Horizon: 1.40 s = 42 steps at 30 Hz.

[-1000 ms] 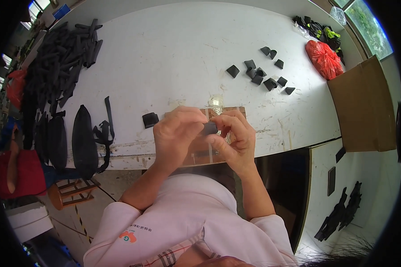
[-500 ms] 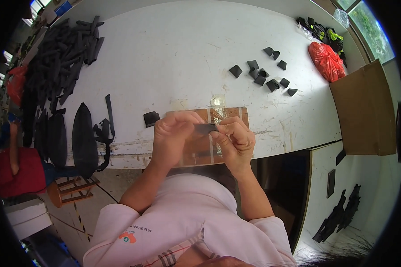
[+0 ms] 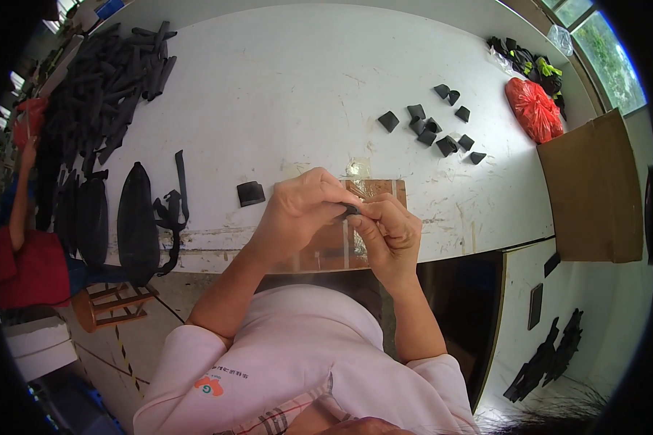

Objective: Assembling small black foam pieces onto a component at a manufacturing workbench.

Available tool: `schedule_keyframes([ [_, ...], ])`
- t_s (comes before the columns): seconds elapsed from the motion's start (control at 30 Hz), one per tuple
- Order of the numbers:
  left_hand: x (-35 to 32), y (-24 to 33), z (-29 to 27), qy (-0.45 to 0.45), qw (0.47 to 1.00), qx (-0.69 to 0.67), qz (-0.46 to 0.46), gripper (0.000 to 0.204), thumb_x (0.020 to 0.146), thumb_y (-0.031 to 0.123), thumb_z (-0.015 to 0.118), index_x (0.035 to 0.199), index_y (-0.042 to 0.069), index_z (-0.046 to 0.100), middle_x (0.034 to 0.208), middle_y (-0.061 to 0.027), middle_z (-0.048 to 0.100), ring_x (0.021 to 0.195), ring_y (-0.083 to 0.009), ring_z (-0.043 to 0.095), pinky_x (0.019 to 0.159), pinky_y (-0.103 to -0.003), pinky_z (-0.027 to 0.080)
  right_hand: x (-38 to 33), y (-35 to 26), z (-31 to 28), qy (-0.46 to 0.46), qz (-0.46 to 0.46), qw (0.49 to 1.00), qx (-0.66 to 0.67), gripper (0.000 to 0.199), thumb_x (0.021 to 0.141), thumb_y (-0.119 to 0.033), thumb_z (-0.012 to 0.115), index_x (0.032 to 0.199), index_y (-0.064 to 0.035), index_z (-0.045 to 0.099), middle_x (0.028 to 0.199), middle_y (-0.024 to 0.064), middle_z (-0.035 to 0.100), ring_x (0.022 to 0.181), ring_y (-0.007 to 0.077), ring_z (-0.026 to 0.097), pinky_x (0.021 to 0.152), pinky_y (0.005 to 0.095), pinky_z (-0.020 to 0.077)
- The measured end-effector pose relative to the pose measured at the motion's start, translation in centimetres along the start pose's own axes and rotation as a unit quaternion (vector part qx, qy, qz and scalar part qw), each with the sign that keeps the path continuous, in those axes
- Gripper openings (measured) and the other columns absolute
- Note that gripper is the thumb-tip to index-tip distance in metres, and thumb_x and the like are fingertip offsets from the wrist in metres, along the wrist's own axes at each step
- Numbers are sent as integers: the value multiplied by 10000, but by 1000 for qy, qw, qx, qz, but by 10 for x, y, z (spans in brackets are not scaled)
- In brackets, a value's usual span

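Note:
My left hand (image 3: 302, 207) and my right hand (image 3: 391, 230) meet above a brown board (image 3: 319, 250) at the table's near edge. Between their fingertips is a small black fabric piece (image 3: 350, 210), mostly covered by the fingers. Both hands are closed, pinching it from either side. Just left of my left hand, a flat black square piece (image 3: 251, 193) lies on the white table (image 3: 268, 94).
Several folded black pieces (image 3: 429, 129) lie at the right. A heap of black strips (image 3: 109, 87) and long black pouches (image 3: 138, 225) are on the left. A red plastic bag (image 3: 534, 110) and a cardboard box (image 3: 595, 196) stand far right. Another person's arm (image 3: 20, 192) shows at far left.
My left hand has moved right, up against my right hand, and now covers most of the black piece. At far left, the other person's arm has risen toward a red bag.

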<state>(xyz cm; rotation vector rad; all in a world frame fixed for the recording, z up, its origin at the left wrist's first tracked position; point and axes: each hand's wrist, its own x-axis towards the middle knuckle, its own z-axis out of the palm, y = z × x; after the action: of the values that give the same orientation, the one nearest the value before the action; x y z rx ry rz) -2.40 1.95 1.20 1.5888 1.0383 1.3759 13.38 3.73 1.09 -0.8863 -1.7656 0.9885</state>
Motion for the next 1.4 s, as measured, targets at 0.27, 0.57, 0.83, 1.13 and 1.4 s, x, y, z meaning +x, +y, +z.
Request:
schedule_keyframes([
  [0.27,-7,-9,1,32,999,-4,-10,186,727,-70,575,869,40,625,757,-60,555,675,-140,535,609,-230,427,1,2,6,17,-73,994,-82,99,712,24,620,797,0,574,698,80,547,573,179,549,482,270,430],
  [0.57,-15,-9,8,88,987,113,71,131,739,21,620,861,58,649,737,-40,536,642,-136,483,564,-228,380,-1,18,16,58,-200,961,-184,126,706,106,537,786,10,553,690,96,534,572,180,488,491,243,389],
  [0.83,-28,-26,1,153,970,173,75,152,766,27,586,916,27,606,798,-78,534,718,-173,522,604,-259,417,0,11,6,18,-133,971,-199,57,787,16,552,737,-3,534,644,68,514,544,123,460,478,217,361],
  [1.13,-91,-142,-82,260,754,509,-325,184,756,73,585,922,2,550,908,-151,533,869,-290,521,741,-366,434,-5,19,-7,144,177,969,90,285,889,-258,486,854,9,578,640,12,515,557,62,449,499,200,359],
  [1.4,-67,-64,-56,95,941,236,-225,47,771,9,550,773,-11,507,615,-58,531,563,-110,472,527,-263,400,-46,21,52,-96,175,972,-125,225,803,-196,605,834,26,588,635,113,559,580,183,558,543,288,434],
])
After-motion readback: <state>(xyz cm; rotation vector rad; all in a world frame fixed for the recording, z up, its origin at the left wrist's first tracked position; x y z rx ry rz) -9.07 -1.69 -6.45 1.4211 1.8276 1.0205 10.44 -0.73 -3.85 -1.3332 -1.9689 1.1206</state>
